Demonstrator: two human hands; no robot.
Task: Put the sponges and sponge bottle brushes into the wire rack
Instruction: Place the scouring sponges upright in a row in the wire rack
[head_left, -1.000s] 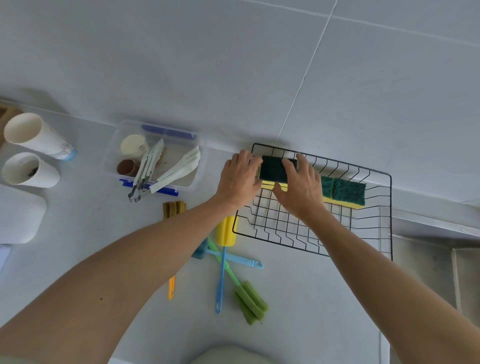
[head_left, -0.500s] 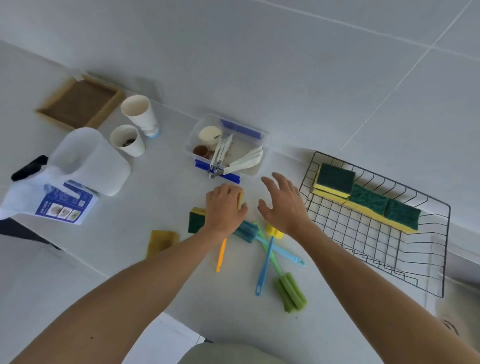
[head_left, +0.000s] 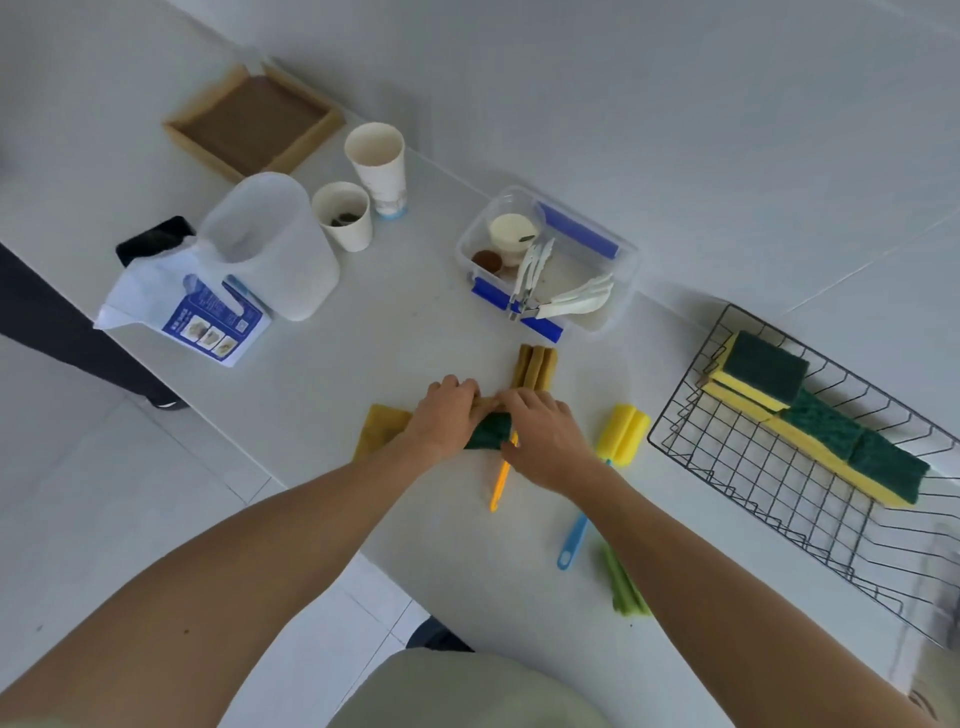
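Both hands meet over a green-topped sponge (head_left: 488, 432) on the white counter. My left hand (head_left: 441, 418) grips its left end and my right hand (head_left: 540, 439) grips its right side. A flat brownish-yellow sponge (head_left: 378, 426) lies just left of my left wrist. A brush with a brown sponge head (head_left: 535, 366) and orange handle (head_left: 500, 486) runs under my hands. A yellow-headed brush (head_left: 623, 434) with a blue handle and a green brush (head_left: 626, 590) lie to the right. The black wire rack (head_left: 753, 467) at right holds several green-and-yellow sponges (head_left: 826, 423).
A clear lidded box (head_left: 613, 299) with tongs and small cups stands behind my hands. Two paper cups (head_left: 376, 166), a white jug (head_left: 270, 244), a blue-printed bag (head_left: 202, 317) and a wooden tray (head_left: 254, 119) are at the back left. The counter's front edge runs diagonally below my arms.
Both hands left the rack, where they set a sponge, and crossed left to the counter. They have now closed on the green-topped sponge there. The view swung left.
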